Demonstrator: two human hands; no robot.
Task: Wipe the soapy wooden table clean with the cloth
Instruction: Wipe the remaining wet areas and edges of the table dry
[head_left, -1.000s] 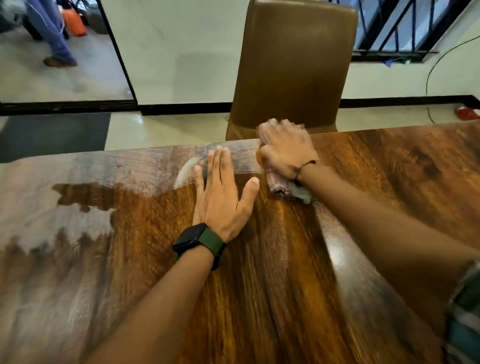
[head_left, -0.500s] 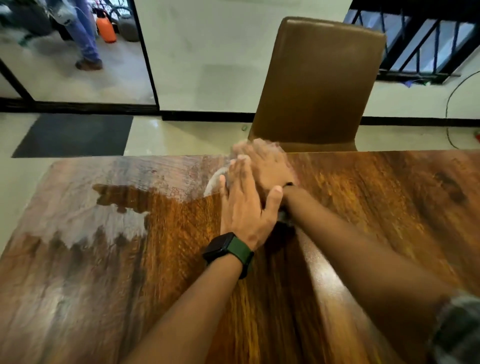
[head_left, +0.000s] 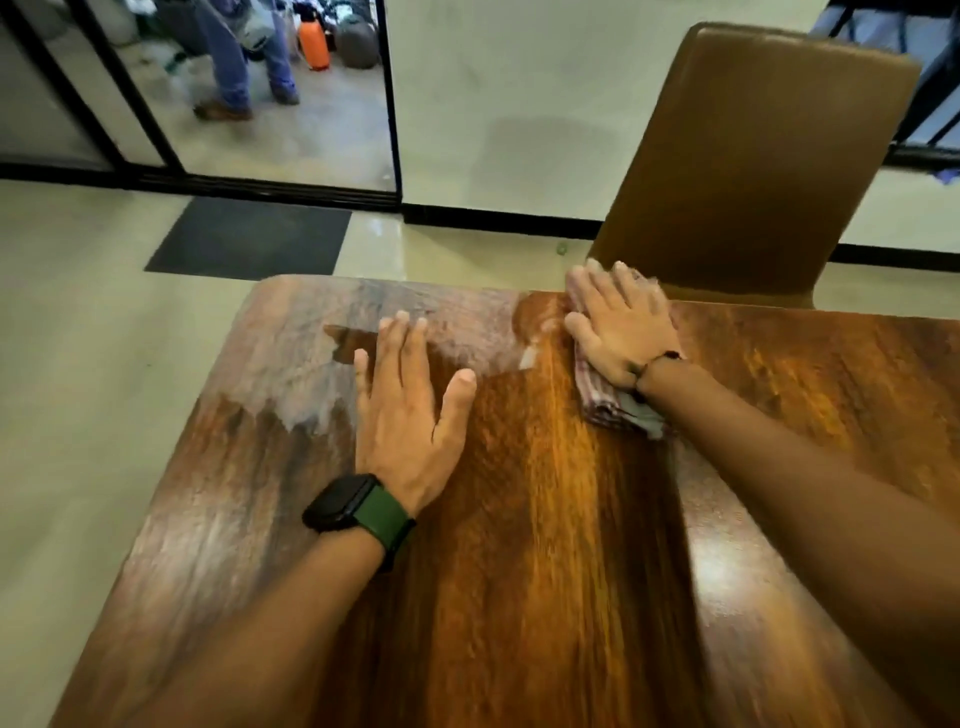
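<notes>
Step now: wiping the soap off the far edge of the worktop (head_left: 519, 519), I think.
Right hand: the right hand (head_left: 621, 330) lies flat on the cloth (head_left: 605, 402) and presses it down. Its fingers (head_left: 597, 283) are spread and fairly straight, and they reach the far edge.
Cloth: it is a striped cloth, bunched up under the right palm. A bit of it sticks out near the wrist. It sits at the far edge, just in front of the chair (head_left: 753, 156).
Left hand: the left hand (head_left: 408, 410) rests flat on the worktop and holds nothing. Its fingers (head_left: 400, 343) are straight and close together, with the thumb out to the side. It touches the edge of the soap.
Soap: a pale soapy patch (head_left: 291, 364) covers the far left corner. The wood to the right of the cloth looks dark and shiny, so that part seems done.
How to do it well: keep the palm flat so the whole cloth rubs the wood. Slide it left into the pale patch in long strokes that overlap. Lean on the left hand to stay steady, then move it off the soap.
Watch out: the cloth could slip off the far edge. A bunched cloth may leave streaks, so flatten it out.
</notes>
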